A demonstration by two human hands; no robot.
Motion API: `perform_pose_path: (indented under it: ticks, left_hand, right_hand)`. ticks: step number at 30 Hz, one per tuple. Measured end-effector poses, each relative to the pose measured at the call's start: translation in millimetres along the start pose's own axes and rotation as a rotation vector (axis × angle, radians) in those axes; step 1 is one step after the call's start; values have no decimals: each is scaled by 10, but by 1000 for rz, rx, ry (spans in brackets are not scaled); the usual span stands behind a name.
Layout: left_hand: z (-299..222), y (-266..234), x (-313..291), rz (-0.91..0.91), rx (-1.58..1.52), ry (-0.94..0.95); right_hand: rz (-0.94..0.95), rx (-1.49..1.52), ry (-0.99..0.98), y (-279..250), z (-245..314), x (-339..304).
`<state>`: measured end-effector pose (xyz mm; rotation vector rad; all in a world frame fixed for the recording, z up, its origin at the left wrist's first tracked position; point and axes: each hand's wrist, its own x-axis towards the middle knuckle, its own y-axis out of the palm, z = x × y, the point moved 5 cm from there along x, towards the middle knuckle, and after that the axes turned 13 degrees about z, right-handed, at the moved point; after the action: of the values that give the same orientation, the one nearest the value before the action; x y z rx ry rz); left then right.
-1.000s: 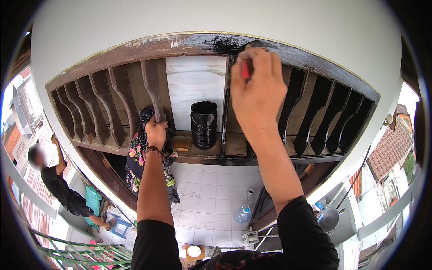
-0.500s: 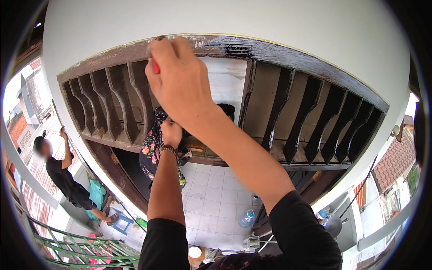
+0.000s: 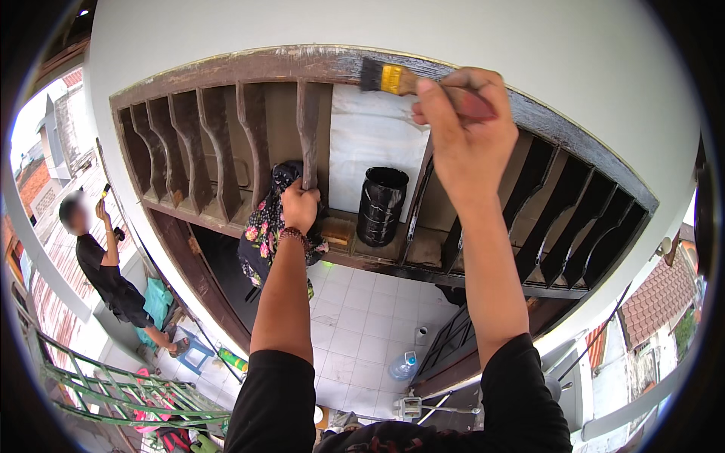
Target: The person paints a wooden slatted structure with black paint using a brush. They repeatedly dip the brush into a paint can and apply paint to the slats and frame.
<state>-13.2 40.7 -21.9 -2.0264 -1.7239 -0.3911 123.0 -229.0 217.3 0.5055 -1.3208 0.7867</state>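
The fingers (image 3: 430,98) of the right hand (image 3: 461,143) are clamped on the red handle of a brush (image 3: 393,78), whose dark bristles and yellow ferrule are laid against the top rail (image 3: 249,66) of a wooden frame, near the middle of the rail. The fingers of the left hand (image 3: 300,205) are wrapped tight around a baluster (image 3: 308,128) at its lower end, just above the bottom rail (image 3: 219,219). A beaded band is worn on that wrist.

The frame is set in a smooth white wall (image 3: 453,38). Its rails are of worn brown wood with flaking dark paint; the balusters are flat, curved slats set in a row. A glossy black bucket (image 3: 381,205) stands on the bottom rail, right of the held baluster, before a white sheet (image 3: 370,136). A flowered cloth (image 3: 264,226) hangs at the rail beside the left hand. A pale tiled floor (image 3: 362,317) with a plastic bottle (image 3: 402,366) is seen beyond, and a person (image 3: 106,264) in black at the left edge.
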Motion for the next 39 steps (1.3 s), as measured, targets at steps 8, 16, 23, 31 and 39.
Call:
perform_pose_path:
  ticks: [8,16,23,31,39]
  left_hand:
    - [-66,-38,-31,-9,-29,11]
    - [-144,38,-47,15,-50,-18]
    - [-109,-74,-70,30,0,-45]
    - [-240,-9,-92,2,-36,-30]
    - [-231,5,-97,15,-10,-25]
  right_hand:
    - [-23,-235,72,49,-285,187]
    - [181,-111,-209,994,68,371]
    - [130,-119,26,572,-182,339]
    - [146,-189,-128,833,-278,417]
    - [204,-88,-132,1053,-123,333]
